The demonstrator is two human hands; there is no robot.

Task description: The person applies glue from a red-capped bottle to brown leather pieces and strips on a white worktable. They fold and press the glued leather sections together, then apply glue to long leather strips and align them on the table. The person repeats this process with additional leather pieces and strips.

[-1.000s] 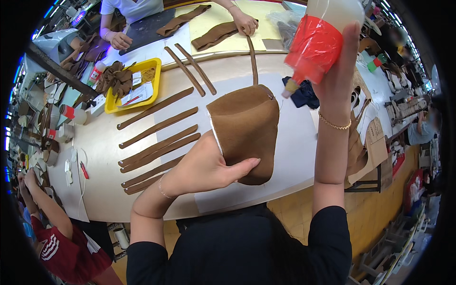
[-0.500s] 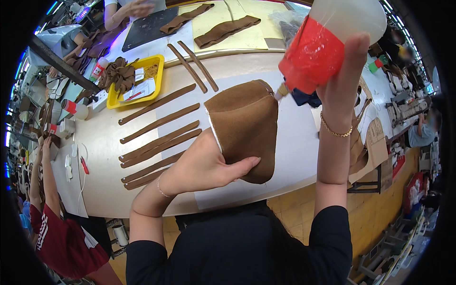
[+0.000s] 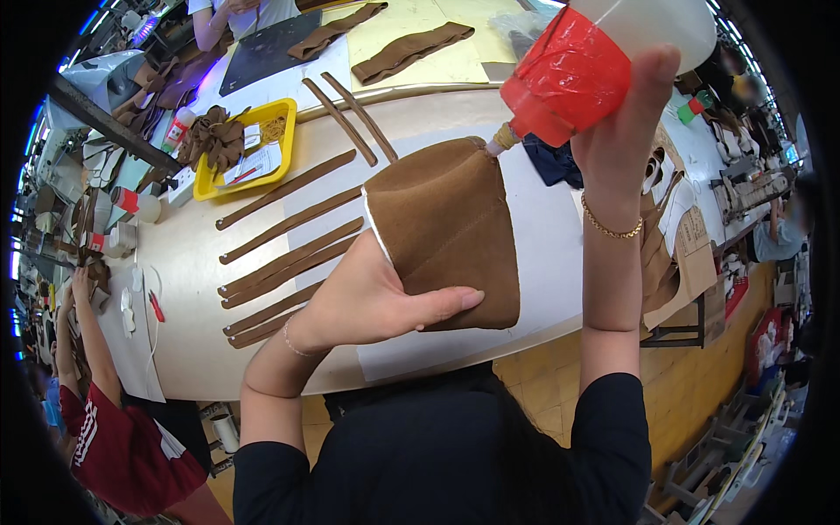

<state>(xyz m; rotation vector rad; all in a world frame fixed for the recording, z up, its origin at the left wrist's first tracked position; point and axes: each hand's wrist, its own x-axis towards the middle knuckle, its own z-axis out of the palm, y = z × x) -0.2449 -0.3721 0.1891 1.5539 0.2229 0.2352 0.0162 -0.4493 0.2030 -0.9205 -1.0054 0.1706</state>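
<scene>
My left hand (image 3: pixel 376 293) grips a brown suede-like piece (image 3: pixel 451 227) with a white edge. The thumb lies on top of the piece, while the other fingers are hidden behind or inside it. In my right hand (image 3: pixel 626 122) is a squeeze bottle (image 3: pixel 573 79) with a translucent body and a red wrapping, tilted downward. Its narrow nozzle (image 3: pixel 501 140) meets the far right corner of the brown piece. Most of the fingers on the bottle are hidden behind it.
Several narrow brown strips (image 3: pixel 293 192) lie on the table left of the piece. A yellow tray (image 3: pixel 290 131) holds brown bundles and paper. Wider brown bands (image 3: pixel 411 54) lie at the back. Dark blue cloth (image 3: pixel 551 162) sits beyond the piece. At the left, a person in dark red (image 3: pixel 131 446) works.
The bottle has shifted left, its nozzle following along the far edge of the brown piece. The piece has turned slightly in my left hand and spread wider.
</scene>
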